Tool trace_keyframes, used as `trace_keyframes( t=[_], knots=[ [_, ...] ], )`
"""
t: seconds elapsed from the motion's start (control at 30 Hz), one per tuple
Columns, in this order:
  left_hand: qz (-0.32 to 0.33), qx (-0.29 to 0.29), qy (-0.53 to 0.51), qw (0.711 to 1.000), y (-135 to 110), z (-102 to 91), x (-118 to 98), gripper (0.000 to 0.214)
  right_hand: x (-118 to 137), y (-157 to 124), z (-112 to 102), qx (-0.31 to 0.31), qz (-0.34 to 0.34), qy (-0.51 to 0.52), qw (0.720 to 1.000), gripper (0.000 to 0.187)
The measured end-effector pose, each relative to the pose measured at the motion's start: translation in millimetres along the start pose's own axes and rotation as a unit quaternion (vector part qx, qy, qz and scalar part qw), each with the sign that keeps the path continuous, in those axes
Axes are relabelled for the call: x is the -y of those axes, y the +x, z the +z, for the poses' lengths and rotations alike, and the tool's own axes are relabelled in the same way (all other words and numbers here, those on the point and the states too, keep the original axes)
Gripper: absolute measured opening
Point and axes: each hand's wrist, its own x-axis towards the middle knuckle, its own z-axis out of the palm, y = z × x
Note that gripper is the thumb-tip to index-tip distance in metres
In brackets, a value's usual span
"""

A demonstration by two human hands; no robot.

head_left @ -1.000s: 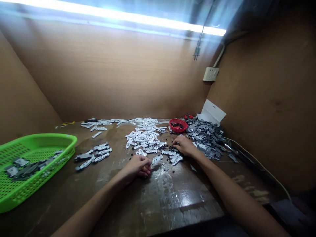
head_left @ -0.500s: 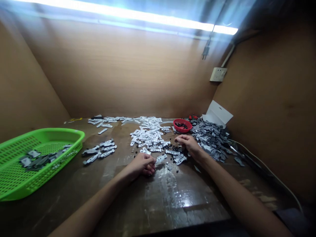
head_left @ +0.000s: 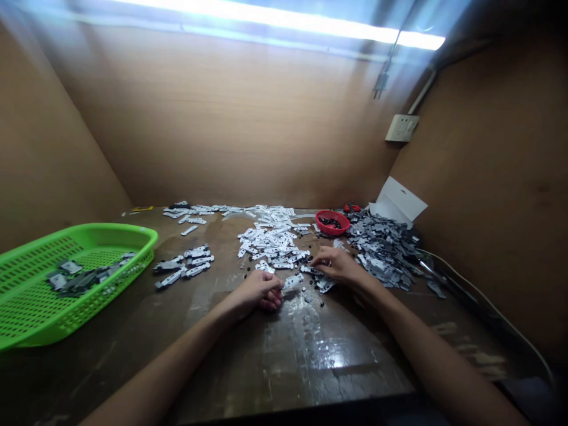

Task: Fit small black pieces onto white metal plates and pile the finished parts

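My left hand [head_left: 260, 291] rests on the dark wooden table [head_left: 306, 355], its fingers curled closed around a small white metal strip whose end pokes out toward the right. My right hand [head_left: 338, 266] lies just to its right, fingertips pinching among small black bits and white strips [head_left: 319, 284] at the near edge of the white strip pile [head_left: 270, 239]. What the right fingers hold is too small to name.
A red bowl [head_left: 332, 222] of small black parts stands behind the right hand. A grey metal parts heap [head_left: 384, 248] lies right, a green basket [head_left: 66, 278] with some parts left. A small strip group [head_left: 184, 267], white card [head_left: 399, 201], wall socket [head_left: 402, 127] and cable [head_left: 483, 302].
The right hand has drawn nearer, from the pile's far edge to the black bits beside the left hand. The left hand stays closed in place. The view shifted slightly left.
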Motion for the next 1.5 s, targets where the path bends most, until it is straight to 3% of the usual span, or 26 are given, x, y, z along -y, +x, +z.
trace_keyframes(
  t=[0.13, 0.3, 0.6, 0.8, 0.93, 1.07, 1.27, 1.5],
  knots=[
    [0.005, 0.003, -0.001, 1.000, -0.6, 0.1, -0.3, 0.027, -2.1, -1.6, 4.1, 0.031, -0.029, -0.077, 0.996, 0.016],
    [0.004, 0.006, -0.002, 1.000, -0.8, 0.3, -0.5, 0.027, -3.6, -0.5, 7.3, 0.027, -0.043, -0.110, 0.993, 0.017],
    [0.004, 0.005, -0.004, 1.000, -1.1, 0.7, -0.7, 0.027, 5.1, 0.1, 3.8, -0.029, -0.037, -0.004, 0.999, 0.017],
    [0.001, 0.005, 0.002, 1.000, -1.2, 1.0, -0.1, 0.027, 30.5, -1.4, 3.7, -0.052, -0.002, 0.067, 0.996, 0.015],
    [0.001, 0.001, 0.007, 1.000, -1.9, 2.8, -1.3, 0.026, 50.3, -2.3, 14.9, -0.063, -0.019, 0.108, 0.992, 0.016],
    [-0.006, -0.013, 0.014, 1.000, -2.7, 4.6, -2.5, 0.025, 63.6, -1.8, 28.8, -0.072, -0.056, 0.086, 0.992, 0.013],
    [-0.011, -0.010, 0.012, 1.000, -4.1, 5.2, -4.0, 0.022, 66.6, 2.5, 38.8, -0.099, -0.057, 0.037, 0.993, 0.014],
    [-0.005, -0.011, 0.009, 1.000, -6.3, 4.3, -6.4, 0.021, 62.2, 2.0, 42.4, -0.073, -0.074, 0.045, 0.994, 0.009]
  ],
)
